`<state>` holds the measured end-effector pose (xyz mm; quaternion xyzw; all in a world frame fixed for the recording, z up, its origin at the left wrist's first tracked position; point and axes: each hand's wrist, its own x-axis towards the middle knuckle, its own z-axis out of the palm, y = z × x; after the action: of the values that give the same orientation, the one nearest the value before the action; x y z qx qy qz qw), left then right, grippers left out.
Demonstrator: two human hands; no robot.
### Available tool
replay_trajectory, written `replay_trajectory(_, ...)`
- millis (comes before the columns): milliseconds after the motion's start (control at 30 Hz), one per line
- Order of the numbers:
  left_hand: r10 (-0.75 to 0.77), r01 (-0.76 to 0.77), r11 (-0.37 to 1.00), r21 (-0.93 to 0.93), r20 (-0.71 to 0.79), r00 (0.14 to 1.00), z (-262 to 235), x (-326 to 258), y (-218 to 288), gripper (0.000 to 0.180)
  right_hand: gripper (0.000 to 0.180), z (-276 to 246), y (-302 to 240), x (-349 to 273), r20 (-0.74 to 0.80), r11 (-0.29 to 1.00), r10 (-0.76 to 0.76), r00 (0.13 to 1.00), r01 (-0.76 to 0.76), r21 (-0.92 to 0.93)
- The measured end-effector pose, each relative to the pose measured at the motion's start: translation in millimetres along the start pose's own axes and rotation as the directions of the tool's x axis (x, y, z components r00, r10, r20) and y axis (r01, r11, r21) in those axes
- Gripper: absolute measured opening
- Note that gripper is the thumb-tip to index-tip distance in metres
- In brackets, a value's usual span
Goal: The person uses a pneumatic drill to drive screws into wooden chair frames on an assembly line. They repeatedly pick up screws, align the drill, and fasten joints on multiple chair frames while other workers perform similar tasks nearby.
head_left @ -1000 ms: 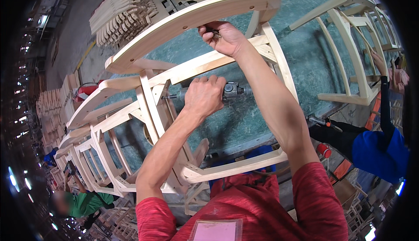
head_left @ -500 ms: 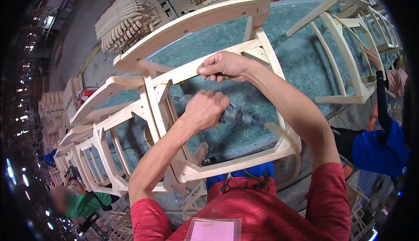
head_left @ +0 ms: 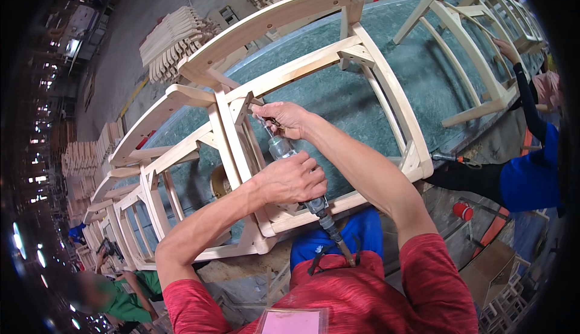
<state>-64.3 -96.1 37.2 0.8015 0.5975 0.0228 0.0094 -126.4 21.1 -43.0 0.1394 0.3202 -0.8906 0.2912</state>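
While our left hand (head_left: 293, 178) grips the driver (head_left: 280, 147), our right hand (head_left: 283, 120) pinches at its tip

Since we're mid-frame: chair frame (head_left: 290, 75) is on the green bench (head_left: 338, 107), straight ahead of us, backrest on the far side. Driver slants across the frame's left part, bit (head_left: 267, 129) pointing at the corner block (head_left: 241, 109) at far left; we can't tell if they touch. Left fingers wrapped around the driver body. Right thumb and forefinger pressed together beside the bit, hand closed on small metal pieces (head_left: 275, 123), too small for us to identify. Hose (head_left: 345, 251) runs from the driver's rear end toward our waist.

Containers: round tan bowl (head_left: 216, 182) left of our frame, seen between chair parts. Something pale shows inside; can't tell what. Red can (head_left: 463, 211) to the right, off the bench; contents not readable. Brown box (head_left: 487, 265) nearer us, just beyond the can; we can't make out its contents.

More chairs (head_left: 158, 201) line up left. At right, a co-worker's hand (head_left: 506, 50) is at another chair (head_left: 483, 62).
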Motion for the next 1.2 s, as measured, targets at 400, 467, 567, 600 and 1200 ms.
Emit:
replay_trajectory(400, 0.009, -0.005, 0.997, -0.073, 0.056, 0.998, 28, -35, -27, 0.017, 0.023, 6, 22, 37, -0.179, 0.892, -0.247, 0.952, 0.152, -0.427)
replay_trajectory(467, 0.016, -0.013, 0.997, -0.074, 0.035, 0.999, 32, -34, -35, 0.015, 0.021, 4, 24, 48, -0.255, 0.879, -0.288, 0.923, 0.149, -0.453)
replay_trajectory(567, -0.005, 0.005, 0.995, -0.098, 0.008, 1.0, 37, -39, -37, 0.014, 0.021, 4, 29, 51, -0.219, 0.91, -0.249, 0.943, 0.149, -0.388)
replay_trajectory(600, -0.017, 0.018, 0.995, -0.099, 0.017, 1.0, 37, -40, -36, 0.013, 0.02, 4, 27, 51, -0.206, 0.919, -0.236, 0.949, 0.15, -0.364)
replay_trajectory(1200, 0.0, -0.004, 0.998, -0.067, -0.056, 0.998, 44, -43, -63, 0.011, 0.016, -39, 0, 35, -0.257, 0.944, -0.052, 0.965, 0.132, 0.303)
